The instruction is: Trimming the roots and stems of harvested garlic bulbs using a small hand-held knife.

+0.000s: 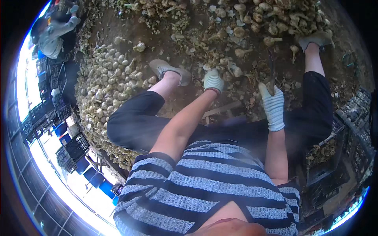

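My left hand (213, 81), in a pale striped work glove, reaches down among garlic bulbs (224, 63) and dry scraps between my feet; its fingers are partly hidden, and whether they grip a bulb cannot be told. My right hand (271, 100), gloved the same way, is closed around the handle of a curved, dark-bladed cutting tool (271, 66), its blade pointing away from me. Beyond the blade lie single bulbs with short stems (271, 40). A large heap of trimmed garlic bulbs (103, 85) covers the ground at the left.
Bulbs with stems are heaped (283, 17) at the top right, by my right shoe (316, 39). Dark plastic crates (354, 118) stand at the right, and more crates (77, 146) at the left. A co-worker (53, 38) is at the upper left.
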